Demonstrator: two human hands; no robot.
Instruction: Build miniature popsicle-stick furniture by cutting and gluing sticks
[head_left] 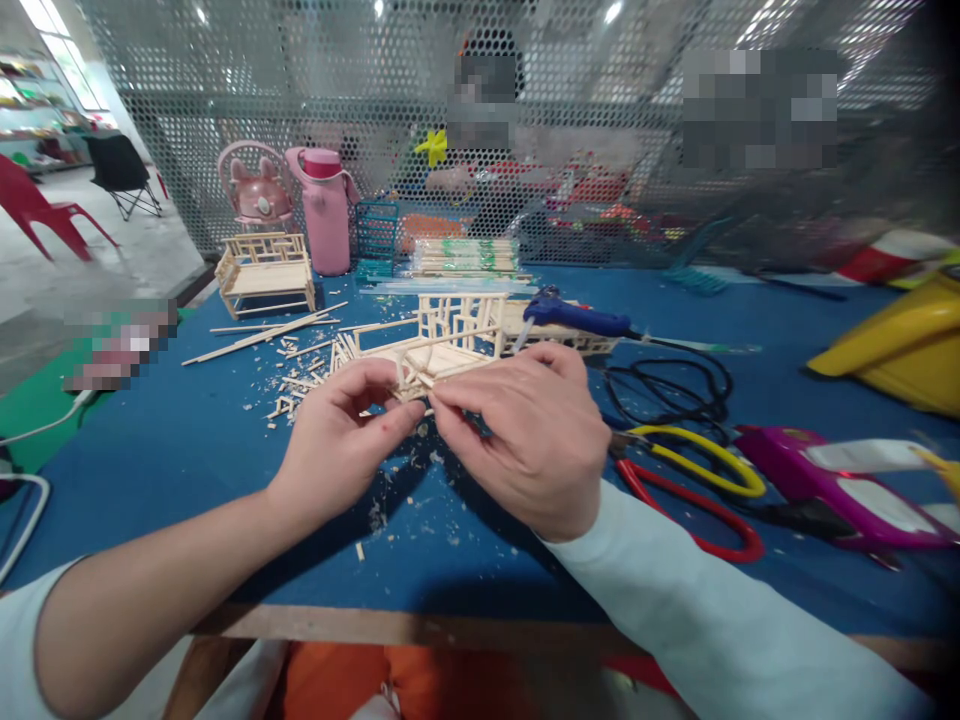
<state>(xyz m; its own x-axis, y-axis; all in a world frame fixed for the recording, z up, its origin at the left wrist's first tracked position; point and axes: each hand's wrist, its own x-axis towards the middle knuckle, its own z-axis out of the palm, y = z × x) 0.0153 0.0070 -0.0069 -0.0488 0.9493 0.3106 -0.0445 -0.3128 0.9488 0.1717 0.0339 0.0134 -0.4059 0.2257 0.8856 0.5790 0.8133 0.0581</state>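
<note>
My left hand [349, 420] is closed at the near-left corner of a miniature bench [465, 345] built of pale wooden sticks, its thumb and fingers pinching the frame. My right hand [529, 430] meets it at the same corner, with thumb and forefinger pinched on a thin wooden stick [472, 365]. The fingertips hide much of this joint. Just beyond my right hand lies a blue glue gun [577, 316], resting on another stick-built piece [559, 340]. Cut stick bits [300, 385] are scattered left of the bench.
A finished-looking mini bench [266, 278], pink bottle [328, 215] and bundled sticks [465, 257] stand at the back before a perforated metal screen [337, 120]. Right lie a black cord [667, 385], red-and-yellow-handled scissors [697, 475], a purple device [847, 490] and a yellow object [900, 345].
</note>
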